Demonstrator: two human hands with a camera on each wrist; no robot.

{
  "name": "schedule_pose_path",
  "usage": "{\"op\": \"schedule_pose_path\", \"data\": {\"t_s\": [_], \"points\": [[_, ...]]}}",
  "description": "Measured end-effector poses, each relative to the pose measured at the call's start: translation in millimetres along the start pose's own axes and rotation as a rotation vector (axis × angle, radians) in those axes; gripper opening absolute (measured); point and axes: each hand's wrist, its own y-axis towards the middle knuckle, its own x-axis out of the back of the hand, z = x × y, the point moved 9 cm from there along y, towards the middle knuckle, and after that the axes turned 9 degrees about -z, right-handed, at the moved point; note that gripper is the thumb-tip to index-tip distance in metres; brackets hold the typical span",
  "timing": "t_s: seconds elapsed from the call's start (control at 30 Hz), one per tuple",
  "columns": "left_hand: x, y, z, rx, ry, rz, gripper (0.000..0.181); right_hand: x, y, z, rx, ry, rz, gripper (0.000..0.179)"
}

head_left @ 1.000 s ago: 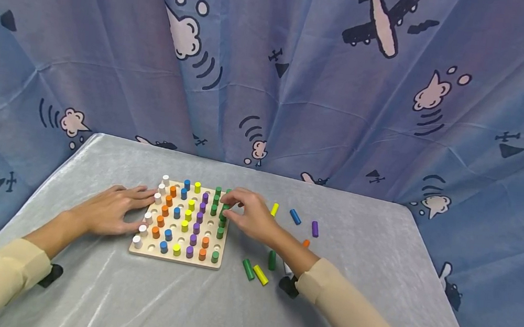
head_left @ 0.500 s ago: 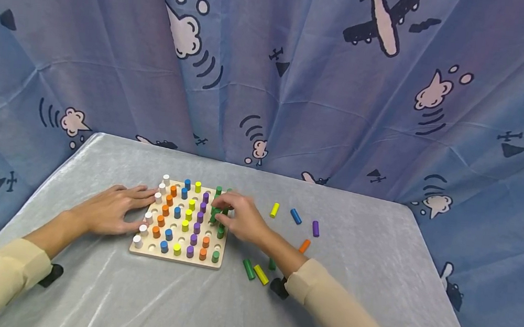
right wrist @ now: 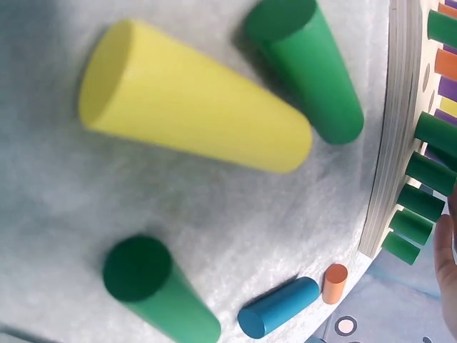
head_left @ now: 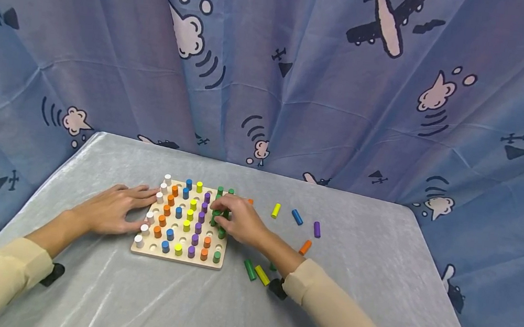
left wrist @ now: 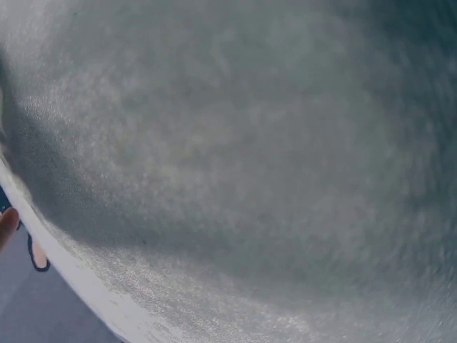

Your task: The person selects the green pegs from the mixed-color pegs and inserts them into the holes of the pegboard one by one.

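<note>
A square wooden pegboard (head_left: 181, 260) lies on the table, with rows of white, orange, blue, yellow, purple and green pegs standing in its holes. My left hand (head_left: 110, 210) rests beside its left side, fingers spread and straight, thumb and fingertips at the white pegs. Over the green rows at the right side, my right hand (head_left: 241, 219) pinches a green peg (head_left: 214, 219) between thumb and fingertips, close over the board. In the right wrist view, only part of the fingers (right wrist: 445, 261) shows, beside the board's green pegs. Just a fingertip (left wrist: 7, 224) appears in the left wrist view.
Loose pegs lie on the cloth-covered table right of the board: yellow (head_left: 276, 210), blue (head_left: 297, 217), purple (head_left: 316, 229), orange (head_left: 305, 247), and near the front a green one (head_left: 249, 269) beside a yellow one (head_left: 262, 275). A patterned blue curtain (head_left: 270, 80) hangs behind.
My right hand has shifted slightly left, from the outermost green row to the one inside it, bringing a green peg over that row. My left hand keeps its place.
</note>
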Motion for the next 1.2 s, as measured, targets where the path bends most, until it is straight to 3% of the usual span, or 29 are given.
{"op": "schedule_pose_path", "data": {"t_s": [0.6,0.93,1.2], "points": [[0.0,-0.9,-0.2,-0.001,-0.004,-0.008,0.062,0,-0.3,-3,-0.024,-0.010,0.009,0.019],[-0.2,-0.7,-0.1,-0.003,0.004,-0.009,0.061,26,-9.8,-11,-0.033,-0.022,0.027,0.021],[-0.4,-0.9,-0.9,-0.008,-0.005,-0.010,0.062,42,-35.0,-30,-0.075,-0.030,0.119,0.027]]}}
